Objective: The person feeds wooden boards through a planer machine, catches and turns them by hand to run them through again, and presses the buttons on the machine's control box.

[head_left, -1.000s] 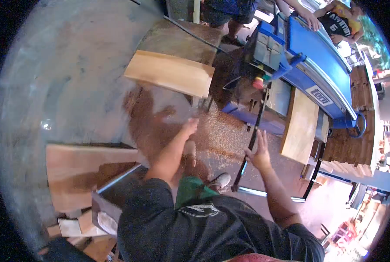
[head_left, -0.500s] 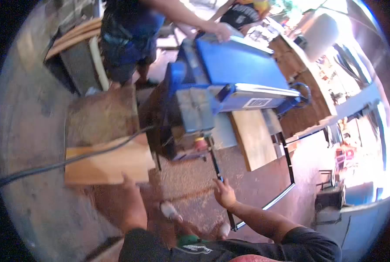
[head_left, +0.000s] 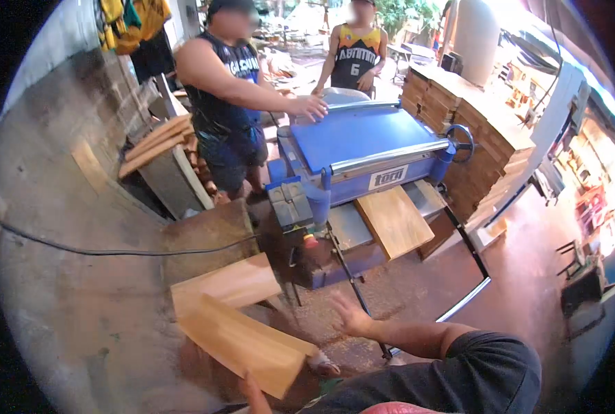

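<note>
My left hand (head_left: 254, 395) grips the near edge of a wooden board (head_left: 245, 341), its fingers partly hidden at the bottom of the view. The board is tilted, and its far end overlaps a second wooden board (head_left: 228, 281) lying on a worn brown stand (head_left: 207, 231). My right hand (head_left: 352, 316) is open and empty, fingers apart, beside the black bar of the planer's roller frame (head_left: 349, 265). Ahead stands a blue thickness planer (head_left: 369, 141), with another wooden board (head_left: 395, 221) sticking out from under its front.
A co-worker (head_left: 228, 96) stands left of the planer, one hand over its top; another person (head_left: 354, 52) stands behind it. Stacked boards (head_left: 459, 117) rise at the right. A black cable (head_left: 114, 252) crosses the left side. Wood shavings (head_left: 321, 303) cover the floor.
My left hand has raised a board off the stand and drawn it nearer, uncovering another board. My right hand has opened and come off the black bar. The view has tilted upward.
</note>
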Motion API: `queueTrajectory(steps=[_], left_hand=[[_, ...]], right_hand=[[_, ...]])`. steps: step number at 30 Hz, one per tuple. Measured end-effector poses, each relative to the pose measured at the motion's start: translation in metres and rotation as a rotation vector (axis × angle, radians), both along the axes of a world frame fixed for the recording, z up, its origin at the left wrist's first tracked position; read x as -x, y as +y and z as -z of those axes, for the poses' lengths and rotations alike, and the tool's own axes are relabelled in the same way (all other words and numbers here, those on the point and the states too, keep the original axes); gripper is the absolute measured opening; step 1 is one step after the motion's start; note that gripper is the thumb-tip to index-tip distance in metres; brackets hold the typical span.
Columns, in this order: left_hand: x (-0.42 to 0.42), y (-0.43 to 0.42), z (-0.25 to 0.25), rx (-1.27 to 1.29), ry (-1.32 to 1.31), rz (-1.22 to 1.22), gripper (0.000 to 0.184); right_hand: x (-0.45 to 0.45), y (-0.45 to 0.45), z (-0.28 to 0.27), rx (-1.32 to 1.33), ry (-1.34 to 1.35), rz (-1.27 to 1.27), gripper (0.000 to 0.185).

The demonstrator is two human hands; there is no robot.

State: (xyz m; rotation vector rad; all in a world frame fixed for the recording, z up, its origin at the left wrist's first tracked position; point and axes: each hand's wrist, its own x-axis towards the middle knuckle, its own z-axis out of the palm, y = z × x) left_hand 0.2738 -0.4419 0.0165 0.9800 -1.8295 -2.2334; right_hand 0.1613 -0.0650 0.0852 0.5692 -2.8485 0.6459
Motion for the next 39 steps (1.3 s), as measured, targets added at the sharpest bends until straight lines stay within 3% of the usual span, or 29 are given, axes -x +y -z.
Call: queueTrajectory(steps=[1,2,6,7,8,9,10,12,15,17,18,19,21,23,26,29,31,34,36,37,39], left_hand=[[-0.030,0.010,0.013,-0.087,0.182,0.019,0.049],[-0.046,0.023,0.017,-0.059,0.205,0.016,0.049],[-0.129,0.087,0.017,0.083,-0.070,0.017,0.054],[-0.149,0.114,0.011,0.092,-0.070,-0.001,0.054],[-0.158,0.151,-0.023,0.063,0.088,-0.026,0.051],[-0.164,0.187,-0.053,0.032,0.248,-0.048,0.047],[-0.164,0.218,-0.077,0.033,0.248,-0.059,0.047],[-0.191,0.254,-0.111,0.116,-0.060,-0.056,0.053],[-0.218,0.265,-0.070,0.200,0.052,0.131,0.051],[-0.192,0.308,-0.134,-0.047,0.150,0.049,0.055],[-0.170,0.294,-0.110,-0.143,0.144,-0.005,0.056],[-0.138,0.302,-0.158,-0.127,0.359,0.168,0.057],[-0.067,0.302,-0.212,-0.097,0.375,0.178,0.057],[0.007,0.303,-0.259,-0.057,0.429,0.152,0.061],[0.097,0.308,-0.326,0.142,0.585,0.353,0.047],[0.144,0.335,-0.342,0.262,0.408,0.576,0.044],[0.150,0.364,-0.334,0.452,0.384,0.550,0.046],[0.147,0.405,-0.341,0.474,0.349,0.580,0.044],[0.150,0.428,-0.330,0.473,0.374,0.619,0.042],[0.148,0.442,-0.331,0.489,0.386,0.615,0.040],[0.146,0.465,-0.334,0.508,0.407,0.609,0.038]], right_hand=[[-0.008,-0.014,-0.018,0.092,-0.349,0.025,0.082],[-0.015,-0.023,-0.029,0.179,-0.702,0.041,0.085],[-0.045,-0.029,-0.025,0.401,-0.884,-0.093,0.082],[-0.050,-0.024,-0.031,0.538,-1.159,-0.142,0.078],[-0.060,-0.017,-0.037,0.668,-1.442,-0.188,0.075],[-0.064,-0.009,-0.031,0.547,-1.317,-0.165,0.071],[-0.066,0.006,-0.026,0.431,-1.185,-0.138,0.066],[-0.096,0.050,-0.061,0.508,-1.181,-0.145,0.065],[-0.130,0.111,-0.055,0.657,-0.893,-0.194,0.060],[-0.144,0.152,-0.072,0.718,-0.876,-0.161,0.057],[-0.149,0.173,-0.076,0.740,-0.881,-0.144,0.055],[-0.155,0.194,-0.091,0.755,-0.854,-0.140,0.054],[-0.177,0.227,-0.098,0.772,-0.834,-0.141,0.054],[-0.189,0.255,-0.095,0.990,-0.646,-0.262,0.055],[-0.225,0.285,-0.116,1.007,-0.676,-0.203,0.058],[-0.243,0.307,-0.097,1.021,-0.714,-0.127,0.059],[-0.239,0.320,-0.102,1.040,-0.719,-0.084,0.059],[-0.220,0.328,-0.108,1.013,-0.741,-0.056,0.056],[-0.171,0.328,-0.105,1.087,-0.561,0.088,0.048],[-0.163,0.332,-0.157,1.223,-0.639,0.140,0.042],[-0.108,0.341,-0.170,1.456,-0.634,0.010,0.036]])
